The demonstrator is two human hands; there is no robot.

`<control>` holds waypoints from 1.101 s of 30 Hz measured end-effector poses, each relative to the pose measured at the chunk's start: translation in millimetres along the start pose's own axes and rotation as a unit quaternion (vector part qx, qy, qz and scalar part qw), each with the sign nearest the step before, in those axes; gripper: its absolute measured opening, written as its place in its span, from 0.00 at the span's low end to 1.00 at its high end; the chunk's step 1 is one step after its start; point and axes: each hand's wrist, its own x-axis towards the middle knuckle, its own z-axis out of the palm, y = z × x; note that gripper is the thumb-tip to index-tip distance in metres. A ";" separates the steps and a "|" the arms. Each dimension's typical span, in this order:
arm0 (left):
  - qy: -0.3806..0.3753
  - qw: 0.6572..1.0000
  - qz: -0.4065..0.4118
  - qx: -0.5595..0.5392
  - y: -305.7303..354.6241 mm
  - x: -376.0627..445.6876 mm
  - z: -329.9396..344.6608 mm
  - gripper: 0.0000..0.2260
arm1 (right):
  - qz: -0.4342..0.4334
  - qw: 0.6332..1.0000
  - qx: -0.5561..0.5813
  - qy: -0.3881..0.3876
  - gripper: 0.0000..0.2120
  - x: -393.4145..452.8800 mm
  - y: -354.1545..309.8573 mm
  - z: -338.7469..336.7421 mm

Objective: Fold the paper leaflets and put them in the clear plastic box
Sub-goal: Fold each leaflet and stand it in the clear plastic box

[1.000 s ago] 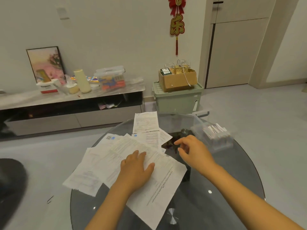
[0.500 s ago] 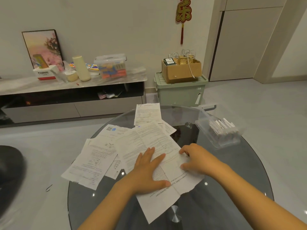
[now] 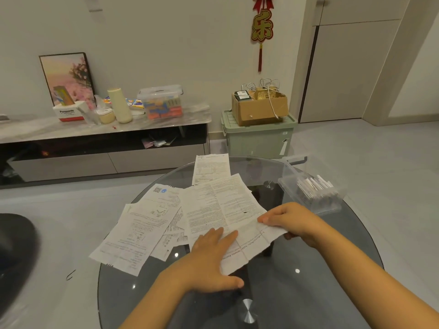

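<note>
Round glass counter point(image 3: 308, 293) carrying a loose spread of printed paper leaflets point(image 3: 152, 224). Large leaflet point(image 3: 223, 205) lying on top near the centre, its near part turned over so that a line of big letters shows. Left hand point(image 3: 213, 260) flat on this leaflet at about 6 o'clock of the sheet, fingers point(image 3: 218, 236) straight and close together, thumb stretched out to the side, pressing the paper down. Right hand point(image 3: 292, 222) at about 4 o'clock of the sheet, holding the right corner of the turned-over part, fingers curled over the edge; thumb probably under the paper, but hidden. Other leaflets lying at 9 to 10 o'clock of the large one, overlapping each other, and one smaller leaflet point(image 3: 211, 168) at 12 o'clock, near the far rim of the counter. Clear plastic box point(image 3: 311, 193) standing at about 2 o'clock, well apart from the left hand and near the right one, with white folded papers point(image 3: 316, 184) already inside, upright in a row.
</note>
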 end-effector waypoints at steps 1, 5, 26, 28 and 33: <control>0.005 1.000 -0.001 -0.008 -2.3 -1.2 -4.7 0.39 | 0.009 0.999 0.031 -0.004 0.06 0.1 -0.5 -2.5; 0.036 0.995 0.000 -0.096 -19.7 -8.7 -23.5 0.26 | 0.042 0.992 0.117 -0.013 0.07 4.4 1.1 -11.0; 0.366 0.827 -0.181 -0.387 -44.3 19.2 -24.0 0.14 | -0.027 0.997 -0.043 0.052 0.11 16.7 10.5 13.3; 0.370 0.841 -0.180 -0.352 -47.7 23.2 -18.9 0.10 | -0.034 0.993 -0.072 0.090 0.09 25.7 18.2 22.4; 0.346 0.874 -0.167 -0.299 -51.9 28.9 -11.2 0.20 | -0.072 0.967 -0.166 0.177 0.08 36.5 32.8 38.6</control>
